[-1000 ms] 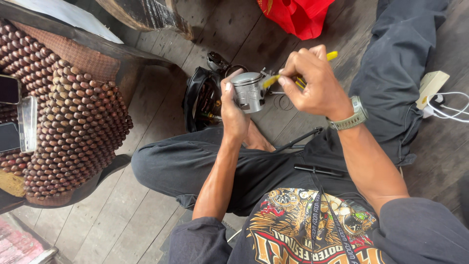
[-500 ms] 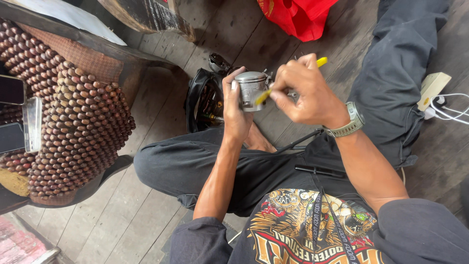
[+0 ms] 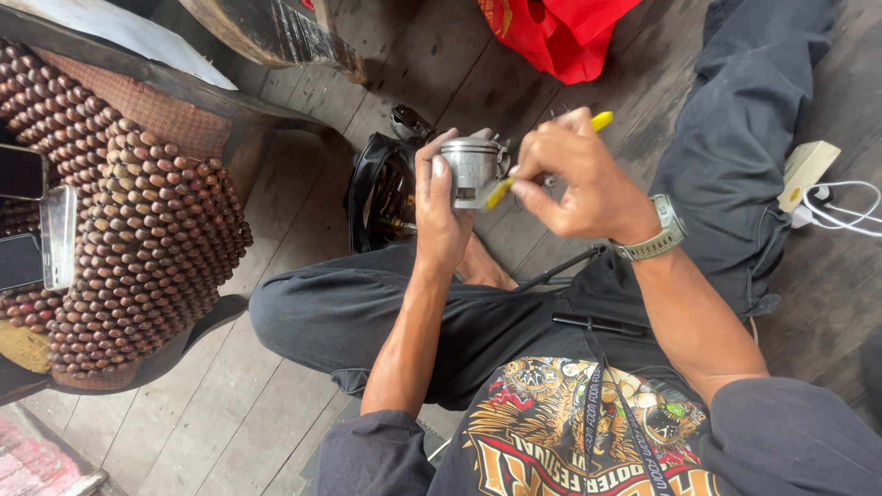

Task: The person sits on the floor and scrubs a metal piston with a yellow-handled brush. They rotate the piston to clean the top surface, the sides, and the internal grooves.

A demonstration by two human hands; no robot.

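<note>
While the person sits cross-legged on the wooden plank floor (image 3: pixel 276 386), the left hand (image 3: pixel 441 207) holds a small silver metal cylinder (image 3: pixel 470 170), looks like a piston, up in front of the lap. It sits in the curl of that hand: the thumb lies along its left side and the other fingers wrap round behind it, so the fingers are closed on it. Its flat ringed top points roughly up and away in the frame, and the open skirt faces the palm side.

Right hand (image 3: pixel 574 174) is just beside the piston on its right, fingers pinched together around a thin yellow-handled tool (image 3: pixel 602 120). One yellow end pokes out above the knuckles, the other end comes out below the fingers and touches the lower right edge of the piston. Can't tell what kind of tip it has, the fingers hide it.

Left forearm runs straight up from the elbow, wrist bent slightly back. Right forearm comes in diagonally from lower right, wrist cocked inward, with a grey wristwatch (image 3: pixel 657 234) on it.

Just behind the hands there's a black open bag (image 3: pixel 372 197) on the floor. A beaded wooden seat cover (image 3: pixel 138 239) is off to the left, and a red bag (image 3: pixel 560 37) up top.
</note>
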